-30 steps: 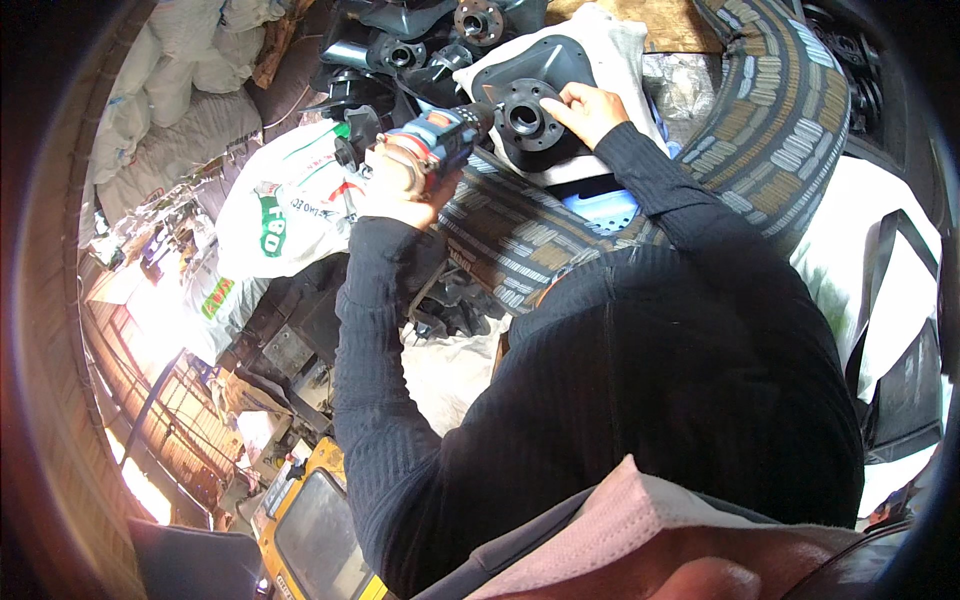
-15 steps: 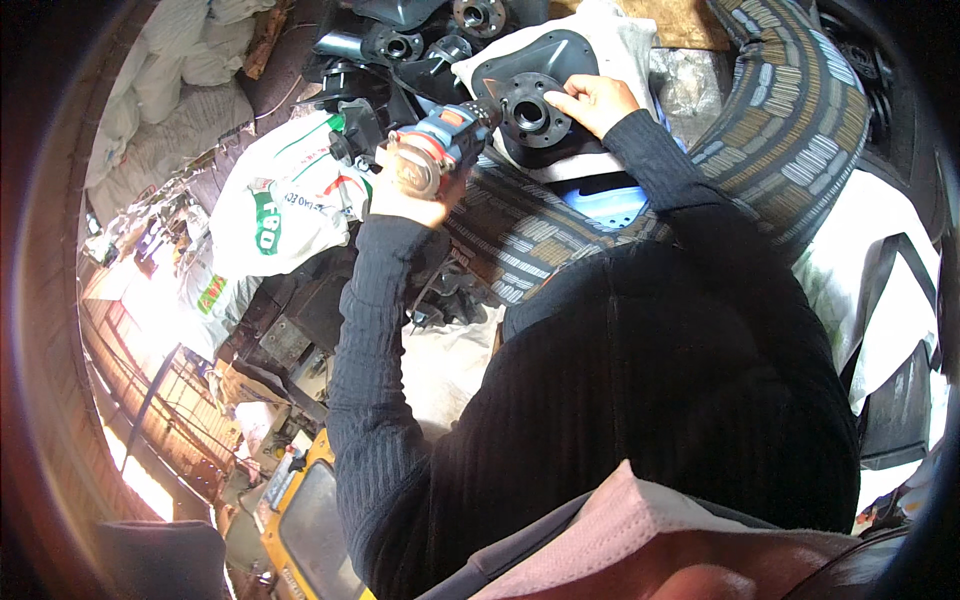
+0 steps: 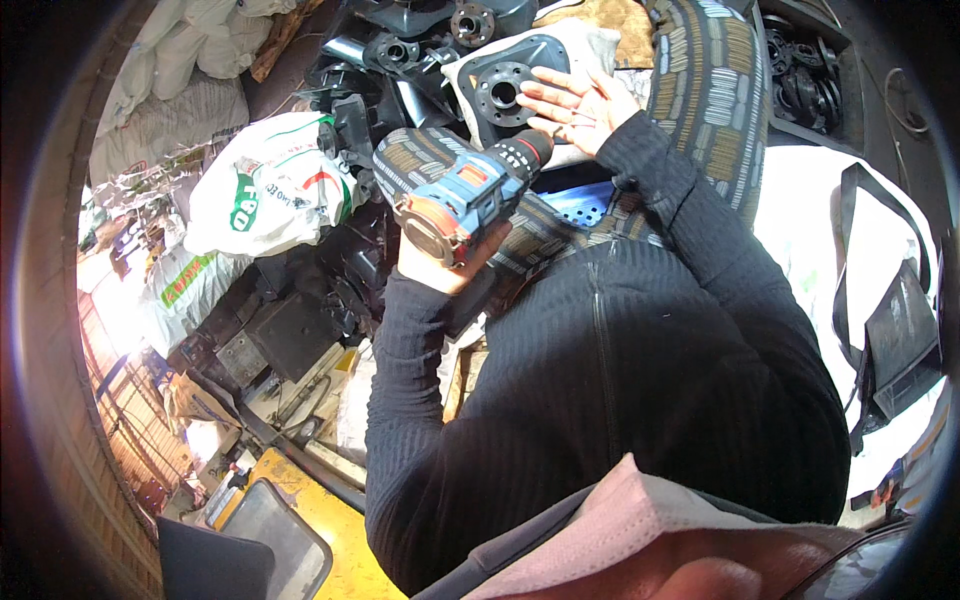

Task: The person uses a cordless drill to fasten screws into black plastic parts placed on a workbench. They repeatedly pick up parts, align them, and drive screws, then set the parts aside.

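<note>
My left hand (image 3: 428,268) is closed around the grip of a blue cordless drill (image 3: 470,190) with red accents. Its dark chuck points up and right, apart from a black round flange (image 3: 487,108) with a central hole and several bolt holes. That flange sits on a dark plate laid over white cloth (image 3: 458,78). My right hand (image 3: 592,115) is open at the flange's right side, palm up and fingers stretched out. Whether the fingertips touch the flange rim, I cannot tell. Both forearms are in dark sleeves.
A patterned, padded ring (image 3: 705,95) curves around the work. More black metal hubs (image 3: 395,52) lie beyond. White plastic bags (image 3: 275,180) sit at left, a crate of black parts (image 3: 800,85) at far right. Something blue and perforated (image 3: 582,204) lies nearer me.
The drill has come away from the flange, back toward me and to the right. My right hand has gone from fingers on the flange rim to opened out, palm up.
</note>
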Tool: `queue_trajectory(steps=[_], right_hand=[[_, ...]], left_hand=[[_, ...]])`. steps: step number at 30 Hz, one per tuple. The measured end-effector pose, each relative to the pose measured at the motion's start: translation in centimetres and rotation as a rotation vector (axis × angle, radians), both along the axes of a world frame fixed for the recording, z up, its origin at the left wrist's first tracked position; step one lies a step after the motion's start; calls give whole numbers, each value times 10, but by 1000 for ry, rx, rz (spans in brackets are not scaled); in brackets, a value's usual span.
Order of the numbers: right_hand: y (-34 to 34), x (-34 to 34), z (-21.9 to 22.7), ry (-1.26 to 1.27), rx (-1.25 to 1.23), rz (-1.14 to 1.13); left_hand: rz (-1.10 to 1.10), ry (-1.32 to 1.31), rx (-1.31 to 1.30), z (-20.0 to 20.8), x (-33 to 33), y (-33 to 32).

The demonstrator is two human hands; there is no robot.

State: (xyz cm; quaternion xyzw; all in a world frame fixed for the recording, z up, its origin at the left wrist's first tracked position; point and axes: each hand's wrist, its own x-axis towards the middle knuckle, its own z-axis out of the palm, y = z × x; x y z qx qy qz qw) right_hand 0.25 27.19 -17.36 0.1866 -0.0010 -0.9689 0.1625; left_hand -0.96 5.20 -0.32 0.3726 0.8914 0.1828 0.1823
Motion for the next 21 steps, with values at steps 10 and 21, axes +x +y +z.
queue_trajectory(steps=[10,21], right_hand=[[-15,3,-1,140,279,161],[-31,6,-5,-60,320,267]], left_hand=[[82,-47,34,1,4,-10],[94,24,40,1,-6,-21]])
